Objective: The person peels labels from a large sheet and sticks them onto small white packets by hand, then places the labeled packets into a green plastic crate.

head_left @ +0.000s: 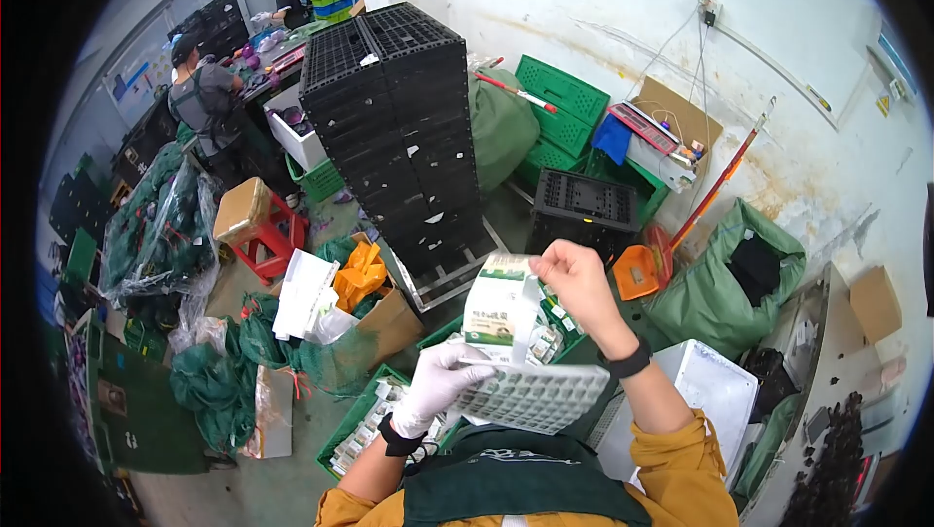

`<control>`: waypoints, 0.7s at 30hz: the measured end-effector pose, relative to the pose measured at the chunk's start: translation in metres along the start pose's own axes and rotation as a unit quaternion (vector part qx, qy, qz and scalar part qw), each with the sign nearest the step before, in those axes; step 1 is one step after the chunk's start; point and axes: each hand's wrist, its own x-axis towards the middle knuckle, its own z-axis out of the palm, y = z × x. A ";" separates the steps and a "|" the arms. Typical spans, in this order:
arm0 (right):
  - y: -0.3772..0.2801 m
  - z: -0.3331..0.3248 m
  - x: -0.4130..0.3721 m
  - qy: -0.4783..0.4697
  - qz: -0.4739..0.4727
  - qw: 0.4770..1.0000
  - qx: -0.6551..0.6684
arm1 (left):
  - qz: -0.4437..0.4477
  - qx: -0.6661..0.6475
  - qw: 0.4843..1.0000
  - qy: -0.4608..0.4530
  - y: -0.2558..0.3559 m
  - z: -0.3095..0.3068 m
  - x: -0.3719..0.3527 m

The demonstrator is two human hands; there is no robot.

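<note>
My left hand (441, 379), in a white glove, is closed on the near edge of a pale gridded tray (535, 397), which is tilted in front of my body. My bare right hand (574, 274) pinches the upper end of a strip of green and white printed labels (493, 318). The strip hangs in a curve above the tray, its lower end close to my left hand. Below the tray, a green crate (336, 446) holds many small white packs, and more such packs lie in another green crate (574, 340) behind the labels.
Tall stacked black crates (389, 109) stand ahead. A red stool (275, 253), an open cardboard box (394, 318) and green net bags are at the left. A white foam box (705, 381) and green sack (720, 293) stand right. Two people work at a far table.
</note>
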 end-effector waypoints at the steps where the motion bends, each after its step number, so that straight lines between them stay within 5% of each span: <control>1: -0.006 0.005 -0.009 -0.028 -0.014 0.999 -0.013 | 0.043 0.003 0.999 0.019 -0.001 -0.002 0.002; 4: -0.032 0.024 -0.034 -0.092 0.013 0.996 0.000 | 0.070 0.005 0.996 0.048 0.003 -0.004 0.002; 12: -0.010 0.041 -0.038 -0.014 -0.030 0.984 -0.174 | 0.090 0.057 0.992 0.063 0.007 -0.001 0.003; 16: -0.009 0.033 -0.032 -0.061 0.015 0.980 -0.191 | 0.133 0.063 0.988 0.047 0.011 -0.003 0.003; 18: -0.021 0.034 -0.036 -0.162 0.061 0.977 0.123 | 0.113 0.041 0.992 0.041 0.016 -0.003 0.004; 21: -0.032 0.032 -0.035 -0.130 0.117 0.963 0.207 | 0.102 0.047 0.994 0.005 0.007 0.000 0.004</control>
